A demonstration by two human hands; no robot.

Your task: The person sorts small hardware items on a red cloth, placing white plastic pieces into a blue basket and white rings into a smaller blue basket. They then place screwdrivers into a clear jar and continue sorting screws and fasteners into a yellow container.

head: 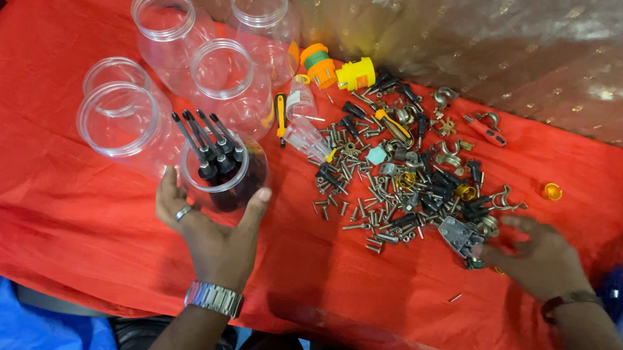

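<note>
On the left of the red-draped counter (29, 176) stand empty clear jars (120, 120); just right of them the left hand (213, 226) cups a clear jar of black-handled tools (222, 172) from below, fingers and thumb wrapped round its wall; thin plastic, likely light and a little slippery, best held low about the body; further right lies a heap of screws and hooks (403, 187), small, hard and loose; the right hand (540, 258), fingers spread and unclenched, touches a grey metal piece (461, 237) at the heap's edge.
</note>
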